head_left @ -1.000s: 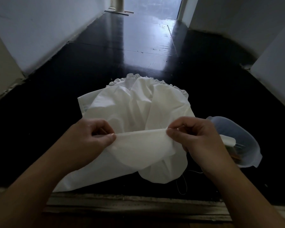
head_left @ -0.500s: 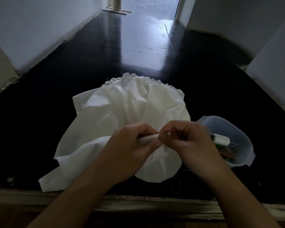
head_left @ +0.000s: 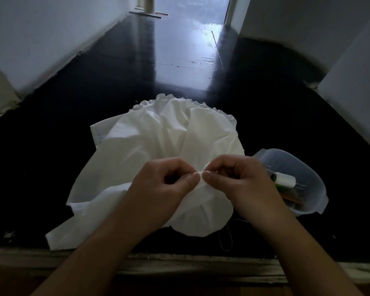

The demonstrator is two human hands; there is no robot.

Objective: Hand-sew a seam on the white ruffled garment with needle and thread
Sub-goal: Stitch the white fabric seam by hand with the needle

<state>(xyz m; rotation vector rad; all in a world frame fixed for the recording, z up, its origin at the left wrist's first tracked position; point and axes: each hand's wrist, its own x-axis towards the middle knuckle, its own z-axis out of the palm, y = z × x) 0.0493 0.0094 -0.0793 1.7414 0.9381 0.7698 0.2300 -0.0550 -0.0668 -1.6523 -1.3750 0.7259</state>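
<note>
A white garment (head_left: 150, 150) lay crumpled on a glossy black floor (head_left: 73, 107), its ruffled edge (head_left: 201, 103) on the far side. Both forearms reached in from below. The left hand (head_left: 169, 184) and right hand (head_left: 237, 180) met at the center, fingers curled, thumb tips nearly touching, each pinching the same small fold of cloth between them. The rest of the fabric draped below and beyond the hands. A dark thread (head_left: 226, 238) trailed beneath. No needle could be made out. A clear plastic container (head_left: 308, 167) sat just right.
</note>
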